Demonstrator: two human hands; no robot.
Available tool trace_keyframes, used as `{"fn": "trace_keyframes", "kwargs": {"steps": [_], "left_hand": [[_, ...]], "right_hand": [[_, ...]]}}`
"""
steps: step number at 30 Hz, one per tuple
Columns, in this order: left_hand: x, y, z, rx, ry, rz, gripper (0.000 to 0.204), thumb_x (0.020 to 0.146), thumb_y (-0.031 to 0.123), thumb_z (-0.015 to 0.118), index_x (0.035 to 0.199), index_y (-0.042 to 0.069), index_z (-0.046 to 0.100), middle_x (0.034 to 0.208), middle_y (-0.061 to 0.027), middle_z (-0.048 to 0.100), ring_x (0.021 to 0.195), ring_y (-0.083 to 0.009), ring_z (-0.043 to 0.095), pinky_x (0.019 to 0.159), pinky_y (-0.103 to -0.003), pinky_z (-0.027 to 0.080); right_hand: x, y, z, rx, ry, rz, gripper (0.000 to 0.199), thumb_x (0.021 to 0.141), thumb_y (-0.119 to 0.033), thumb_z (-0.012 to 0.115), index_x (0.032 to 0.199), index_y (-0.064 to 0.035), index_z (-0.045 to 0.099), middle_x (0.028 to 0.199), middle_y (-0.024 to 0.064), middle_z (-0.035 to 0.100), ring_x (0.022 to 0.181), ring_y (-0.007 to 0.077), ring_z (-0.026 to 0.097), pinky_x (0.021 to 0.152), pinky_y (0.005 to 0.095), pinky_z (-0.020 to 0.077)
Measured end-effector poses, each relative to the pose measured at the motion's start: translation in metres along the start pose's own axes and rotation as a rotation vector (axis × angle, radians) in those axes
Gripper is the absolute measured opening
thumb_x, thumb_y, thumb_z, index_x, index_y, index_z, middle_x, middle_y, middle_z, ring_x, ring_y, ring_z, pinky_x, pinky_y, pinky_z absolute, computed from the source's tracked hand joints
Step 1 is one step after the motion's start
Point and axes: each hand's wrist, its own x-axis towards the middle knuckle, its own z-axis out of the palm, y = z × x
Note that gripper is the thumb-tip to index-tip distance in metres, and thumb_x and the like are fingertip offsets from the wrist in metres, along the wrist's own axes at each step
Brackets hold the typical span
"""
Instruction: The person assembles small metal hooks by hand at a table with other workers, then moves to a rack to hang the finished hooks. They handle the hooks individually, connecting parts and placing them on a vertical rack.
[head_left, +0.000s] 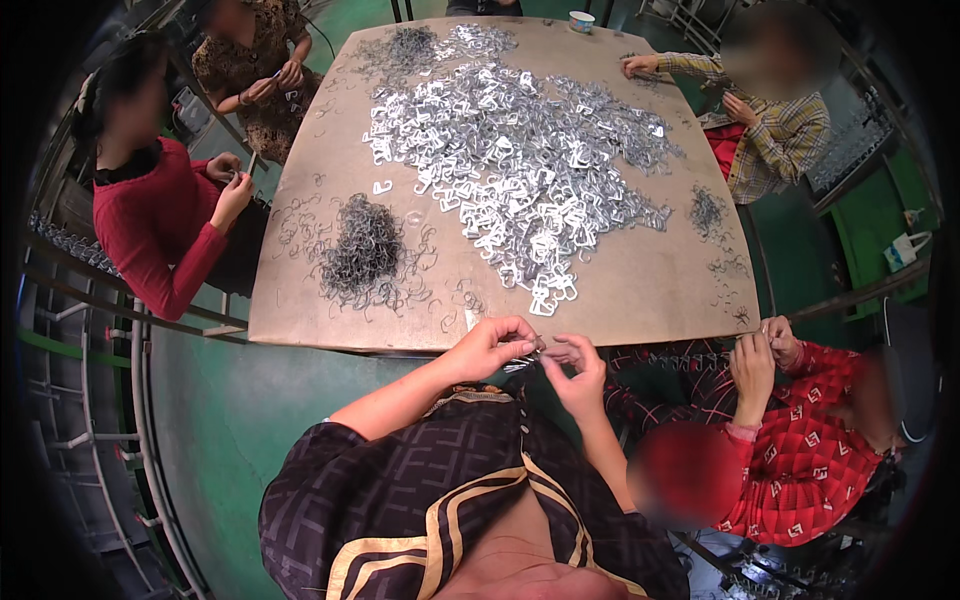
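At the near edge of the table, my left hand pinches a few small shiny metal pieces between thumb and fingers. My right hand meets it there with bent fingers, its thumb and fingertips at the same pieces. What exactly sits in the right fingertips is too small to make out. Just beyond my hands begins a wide heap of flat silver metal hooks that spreads toward the far end. Left of it lies a dark tangled pile of thin wire clips.
The brown tabletop has loose wire clips scattered on it. A smaller wire pile is at the right edge, and a cup at the far end. Several people sit around, one in a red patterned top close on my right. Metal racks stand left.
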Motion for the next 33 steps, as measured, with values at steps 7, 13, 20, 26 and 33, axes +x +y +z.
{"fn": "trace_keyframes", "kwargs": {"steps": [7,13,20,26,33], "left_hand": [[-0.007,-0.006,0.008,0.18,-0.024,0.105,0.008,0.092,0.009,0.052,0.093,0.001,0.053,0.094,-0.0054,0.064,0.068,-0.005,0.053,0.058,-0.019,0.044],[-0.013,-0.014,0.011,0.327,0.032,0.176,0.011,0.089,0.009,0.056,0.092,-0.002,0.056,0.088,-0.0098,0.065,0.086,-0.0154,0.061,0.079,-0.028,0.047],[-0.026,-0.028,0.008,0.295,0.078,0.102,0.01,0.09,0.008,0.054,0.092,-0.002,0.055,0.092,-0.008,0.064,0.089,-0.0129,0.059,0.081,-0.028,0.045],[-0.021,-0.026,0.005,0.372,0.063,0.124,0.009,0.088,0.007,0.055,0.091,-0.002,0.055,0.089,-0.0084,0.064,0.087,-0.0139,0.06,0.08,-0.028,0.046],[-0.011,-0.028,0.006,0.376,0.092,0.12,0.01,0.088,0.008,0.056,0.091,-0.002,0.056,0.089,-0.0086,0.065,0.087,-0.0136,0.06,0.079,-0.028,0.046]], "right_hand": [[0.066,0.086,-0.018,-0.445,0.079,0.104,0.025,0.078,-0.008,0.065,0.101,-0.0002,0.062,0.08,0.0124,0.059,0.07,0.0223,0.059,0.066,0.0314,0.048],[0.111,0.099,0.008,-0.796,-0.009,0.097,0.03,0.07,-0.012,0.073,0.097,-0.0031,0.063,0.092,0.0168,0.055,0.084,0.0319,0.057,0.075,0.041,0.0464],[0.107,0.089,-0.006,-0.567,0.054,0.193,0.021,0.066,-0.005,0.071,0.085,-0.0019,0.065,0.062,0.0092,0.059,0.057,0.0175,0.06,0.054,0.0312,0.0472],[0.087,0.105,-0.025,-0.128,-0.159,0.496,0.019,0.074,0.003,0.066,0.092,0.0095,0.063,0.073,0.0123,0.065,0.062,0.0136,0.064,0.054,0.023,0.0515],[0.074,0.067,-0.026,-0.197,-0.107,0.47,0.015,0.08,-0.004,0.065,0.089,0.0076,0.062,0.07,0.0086,0.064,0.059,0.012,0.061,0.051,0.0223,0.0484]]}}
